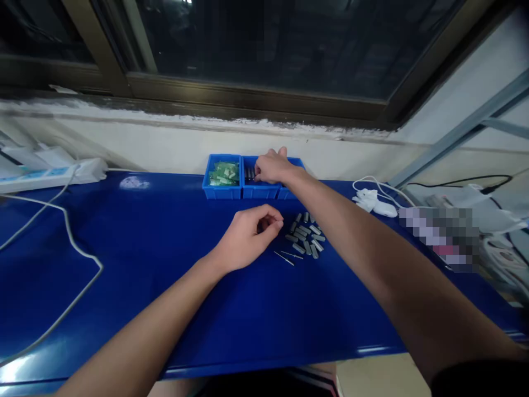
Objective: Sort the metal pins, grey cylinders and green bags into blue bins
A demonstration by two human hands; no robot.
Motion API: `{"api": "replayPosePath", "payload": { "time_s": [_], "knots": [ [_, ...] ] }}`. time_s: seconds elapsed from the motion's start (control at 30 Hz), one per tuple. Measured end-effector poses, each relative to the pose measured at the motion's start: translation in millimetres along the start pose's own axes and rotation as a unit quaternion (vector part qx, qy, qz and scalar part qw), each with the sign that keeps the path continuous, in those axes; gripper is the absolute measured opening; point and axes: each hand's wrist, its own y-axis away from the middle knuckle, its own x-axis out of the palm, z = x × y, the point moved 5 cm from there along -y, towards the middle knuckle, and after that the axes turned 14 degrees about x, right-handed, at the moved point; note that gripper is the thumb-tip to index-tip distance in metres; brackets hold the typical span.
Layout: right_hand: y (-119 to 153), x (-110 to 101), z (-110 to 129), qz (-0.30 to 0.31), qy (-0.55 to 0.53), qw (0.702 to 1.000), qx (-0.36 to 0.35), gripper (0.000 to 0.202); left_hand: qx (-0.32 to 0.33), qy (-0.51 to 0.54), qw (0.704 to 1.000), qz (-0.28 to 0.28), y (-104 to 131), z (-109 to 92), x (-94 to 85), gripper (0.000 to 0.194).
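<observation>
My right hand (273,166) reaches over the middle blue bin (260,192), its fingers bent down and drawn together at the small metal pieces inside; whatever they grip is hidden. Curled above the blue table, my left hand (252,234) has thumb and fingertips brought together, and I cannot make out anything between them. Just right of it lies a loose group of short metal cylinders (303,231). Two thin screwdriver-like metal pins (285,258) rest below that group. The left bin (221,192) contains green pieces (224,173). My right hand and forearm partly cover the right bin (295,161).
The blue tabletop (124,248) runs along a wall below a dark window. On the left are a power strip (53,173) and a white cable (70,237). A white adapter with cord (382,208) and a pixelated patch (440,237) are at the right.
</observation>
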Motion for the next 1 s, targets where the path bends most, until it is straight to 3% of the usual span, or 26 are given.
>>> {"api": "replayPosePath", "payload": {
  "time_s": [0.2, 0.3, 0.37, 0.47, 0.6, 0.7, 0.83, 1.0],
  "knots": [
    [-6, 3, 0, -0.006, -0.013, 1.000, 0.000, 0.017, 0.002, -0.034, 0.999, 0.030, 0, 4, -0.2, 0.014],
    [5, -9, -6, -0.041, -0.060, 0.997, 0.004, 0.020, 0.028, -0.107, 0.990, 0.082, 2, 5, 1.7, 0.018],
    [28, -23, -14, -0.099, -0.130, 0.987, -0.010, 0.026, 0.060, -0.148, 0.976, 0.145, 5, 3, 7.3, 0.023],
    [86, -31, -35, -0.151, -0.226, 0.962, -0.031, 0.036, 0.096, -0.171, 0.953, 0.232, 10, 0, 18.0, 0.031],
    [171, 2, -75, -0.154, -0.250, 0.956, -0.007, 0.050, 0.109, -0.195, 0.930, 0.290, 14, 1, 27.6, 0.028],
    [208, 46, -99, -0.119, -0.200, 0.971, 0.046, 0.074, 0.123, -0.207, 0.924, 0.296, 14, 4, 30.7, 0.017],
    [217, 85, -105, -0.017, -0.172, 0.982, 0.079, 0.090, 0.111, -0.213, 0.929, 0.282, 13, 7, 29.5, 0.016],
    [211, 85, -93, 0.013, -0.161, 0.984, 0.077, 0.092, 0.088, -0.219, 0.932, 0.274, 14, 3, 27.5, 0.022]
  ]
}}
